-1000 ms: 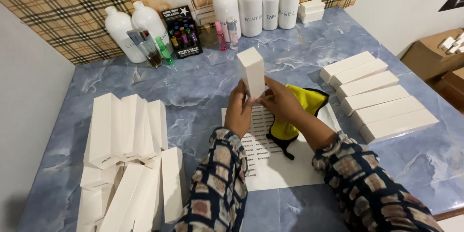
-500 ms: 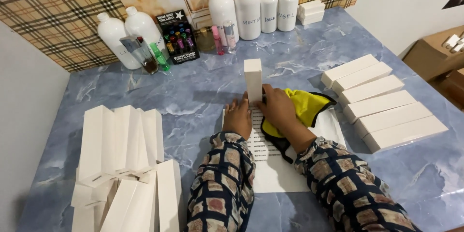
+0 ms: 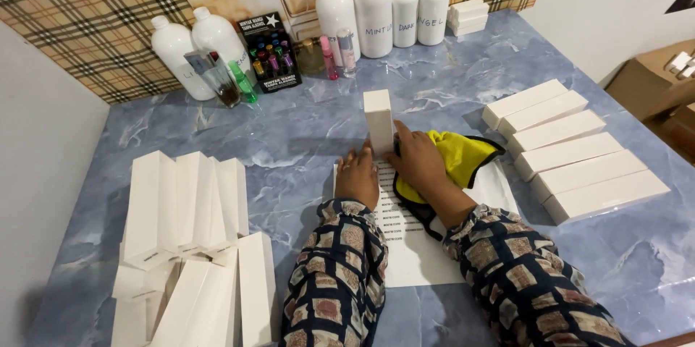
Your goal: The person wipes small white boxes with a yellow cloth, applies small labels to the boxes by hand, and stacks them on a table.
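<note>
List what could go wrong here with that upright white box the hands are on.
The tall white box stands on its narrow end, steadied only at its base by the left hand and right hand; it may topple when released. It rests near the edge of the printed sheet, beside the yellow cloth, so uneven footing might tilt it.

Place: I see a small home perfume-packing workshop.
Signs: white refill bottles (image 3: 373,10), white cartons (image 3: 572,155), marble-patterned table (image 3: 289,137).

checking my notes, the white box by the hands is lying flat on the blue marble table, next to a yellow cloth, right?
Not quite: the white box stands upright on the blue marble table, as the head view shows. The yellow cloth is next to it.
</note>
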